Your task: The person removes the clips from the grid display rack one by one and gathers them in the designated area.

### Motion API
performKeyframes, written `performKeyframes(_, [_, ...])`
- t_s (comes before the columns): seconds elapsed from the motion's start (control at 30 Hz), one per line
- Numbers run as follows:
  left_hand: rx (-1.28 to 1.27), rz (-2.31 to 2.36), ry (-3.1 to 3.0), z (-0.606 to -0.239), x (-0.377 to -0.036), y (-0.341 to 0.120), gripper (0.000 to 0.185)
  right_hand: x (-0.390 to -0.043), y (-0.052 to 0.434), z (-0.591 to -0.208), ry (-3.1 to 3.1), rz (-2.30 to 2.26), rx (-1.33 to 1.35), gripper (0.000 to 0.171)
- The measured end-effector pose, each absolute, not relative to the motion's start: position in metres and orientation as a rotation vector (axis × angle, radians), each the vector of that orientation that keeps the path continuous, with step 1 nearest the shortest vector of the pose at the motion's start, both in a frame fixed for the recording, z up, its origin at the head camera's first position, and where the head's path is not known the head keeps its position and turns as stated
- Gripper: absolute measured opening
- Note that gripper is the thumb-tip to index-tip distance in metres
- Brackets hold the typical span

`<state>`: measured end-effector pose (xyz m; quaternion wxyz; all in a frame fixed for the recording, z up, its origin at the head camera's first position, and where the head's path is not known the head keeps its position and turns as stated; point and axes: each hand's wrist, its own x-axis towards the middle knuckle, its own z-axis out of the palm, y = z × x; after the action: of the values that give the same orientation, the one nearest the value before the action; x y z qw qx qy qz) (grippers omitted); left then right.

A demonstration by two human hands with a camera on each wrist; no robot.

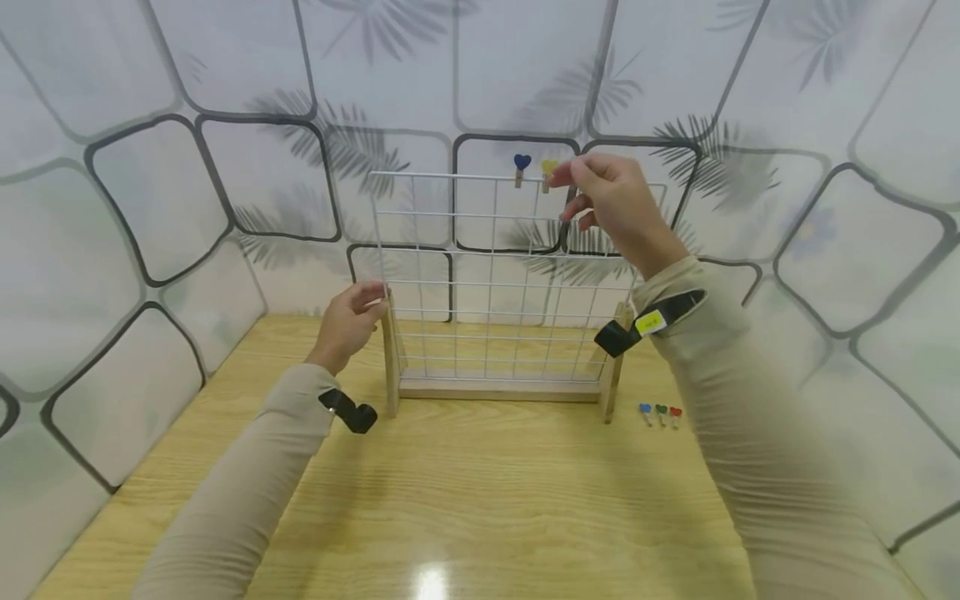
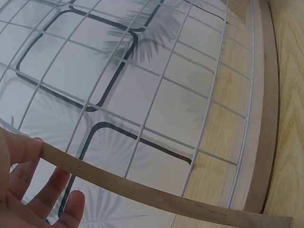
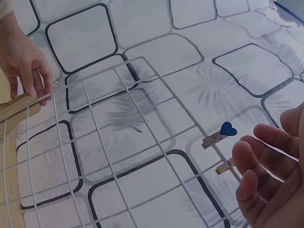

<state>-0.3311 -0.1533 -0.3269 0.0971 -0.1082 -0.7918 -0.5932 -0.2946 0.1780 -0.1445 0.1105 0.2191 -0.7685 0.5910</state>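
Observation:
A white wire grid rack (image 1: 450, 214) stands upright between wooden side posts. My left hand (image 1: 349, 323) pinches the top of the left wooden post (image 2: 128, 185), thumb on the near face, the other fingers loosely bent beside it. On the top wire sit a mini clothespin with a dark blue heart (image 1: 522, 162) and another with a yellow heart (image 1: 549, 167). My right hand (image 1: 617, 204) is at the yellow one, fingertips right beside it, loosely bent and spread. In the right wrist view those fingers hide the yellow heart; the wooden clip end (image 3: 225, 166) shows.
To the right of the rack, three mini clothespins lie in a row on the wooden table (image 1: 450, 483): light blue (image 1: 646, 412), green (image 1: 662, 412) and red (image 1: 676, 415). A patterned curtain (image 1: 390, 75) hangs behind and along both sides.

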Motion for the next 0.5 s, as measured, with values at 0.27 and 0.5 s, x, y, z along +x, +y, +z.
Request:
performKeyframes(0.27, [-0.312, -1.734, -2.347, -0.326, -0.33, -0.153, 0.036, -0.307, 0.162, -0.137, -2.223, 1.685, 0.617, 0.028])
performKeyframes(0.5, [-0.306, -1.742, -2.338, -0.327, -0.33, -0.154, 0.034, -0.32, 0.15, -0.133, -2.401, 1.451, 0.551, 0.03])
